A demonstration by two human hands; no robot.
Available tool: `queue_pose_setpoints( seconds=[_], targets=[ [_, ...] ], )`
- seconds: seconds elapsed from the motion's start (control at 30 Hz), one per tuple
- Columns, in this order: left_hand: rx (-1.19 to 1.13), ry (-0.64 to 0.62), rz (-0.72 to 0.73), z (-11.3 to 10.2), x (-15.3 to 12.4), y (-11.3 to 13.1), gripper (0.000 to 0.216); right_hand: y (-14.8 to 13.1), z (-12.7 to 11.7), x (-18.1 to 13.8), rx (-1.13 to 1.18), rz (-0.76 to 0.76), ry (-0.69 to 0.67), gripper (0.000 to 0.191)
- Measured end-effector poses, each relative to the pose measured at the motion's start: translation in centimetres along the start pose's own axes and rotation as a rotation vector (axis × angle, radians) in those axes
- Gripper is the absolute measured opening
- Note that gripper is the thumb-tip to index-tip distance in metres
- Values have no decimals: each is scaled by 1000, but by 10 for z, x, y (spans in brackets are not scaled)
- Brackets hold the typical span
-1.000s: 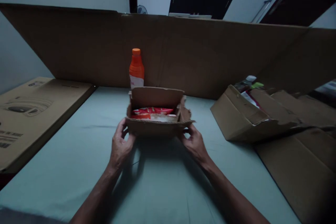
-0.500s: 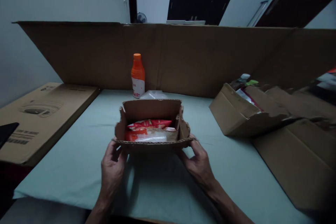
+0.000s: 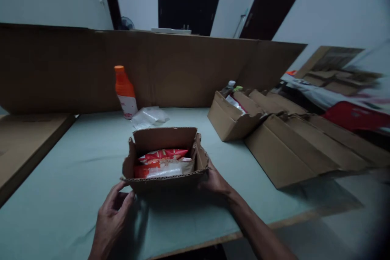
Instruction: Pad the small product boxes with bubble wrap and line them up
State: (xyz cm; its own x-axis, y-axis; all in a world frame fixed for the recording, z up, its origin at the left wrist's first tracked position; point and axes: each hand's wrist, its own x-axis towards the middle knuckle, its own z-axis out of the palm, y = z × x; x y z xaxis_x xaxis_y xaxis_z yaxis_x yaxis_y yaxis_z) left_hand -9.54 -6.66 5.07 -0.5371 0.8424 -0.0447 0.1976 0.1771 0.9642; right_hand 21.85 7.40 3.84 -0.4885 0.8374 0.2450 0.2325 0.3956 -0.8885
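An open-topped brown cardboard box (image 3: pixel 166 187) is in front of me, over the pale green cloth. Inside it lie red-and-clear plastic packets (image 3: pixel 166 164). My left hand (image 3: pixel 111 215) is at the box's near left corner, fingers curved against it and thumb just below. With my right hand (image 3: pixel 215 180) I grip the box's right side; its fingertips are hidden beneath and behind the cardboard. Beyond the box stands an orange bottle (image 3: pixel 124 91) with a white label. A crumpled clear plastic bag (image 3: pixel 149 117) lies at the bottle's foot.
To the right, several similar cardboard boxes (image 3: pixel 286 150) stand close together; one box (image 3: pixel 224 120) has bottles showing at its top. A tall cardboard panel (image 3: pixel 183 69) runs along the back. A flat carton (image 3: pixel 30 142) lies on the left. The table's front edge (image 3: pixel 225 237) shows below.
The view has swung to the right, showing more of the boxes there. Held by my hands, the box has moved right relative to the bottle and a little nearer. My left thumb sits lower against it.
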Motion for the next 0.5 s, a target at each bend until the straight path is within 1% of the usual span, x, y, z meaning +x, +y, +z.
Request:
queue_pose_setpoints(
  seconds=[0.07, 0.13, 0.2, 0.27, 0.37, 0.43, 0.5],
  targets=[
    [-65, -6, -76, 2, 0, -6, 65, 5, -1, 15, 102, -23, -56, 138],
    [-105, -19, -116, 5, 2, -9, 67, 5, -2, 24, 135, -51, -74, 141],
    [-119, -61, -131, 12, 6, -8, 67, 5, -4, 24, 89, -89, -46, 139],
    [-126, -119, -137, 25, 12, -2, 69, 6, -10, 14, 9, -133, 30, 133],
    [-139, -228, -113, 59, 20, 14, 72, 13, -26, -19, -118, -152, 210, 124],
    [-157, -319, -62, 92, 24, 26, 73, 18, -40, -48, -160, -96, 358, 123],
    [-190, -418, -1, 129, 25, 37, 76, 20, -53, -77, -174, 4, 547, 119]
  ],
)
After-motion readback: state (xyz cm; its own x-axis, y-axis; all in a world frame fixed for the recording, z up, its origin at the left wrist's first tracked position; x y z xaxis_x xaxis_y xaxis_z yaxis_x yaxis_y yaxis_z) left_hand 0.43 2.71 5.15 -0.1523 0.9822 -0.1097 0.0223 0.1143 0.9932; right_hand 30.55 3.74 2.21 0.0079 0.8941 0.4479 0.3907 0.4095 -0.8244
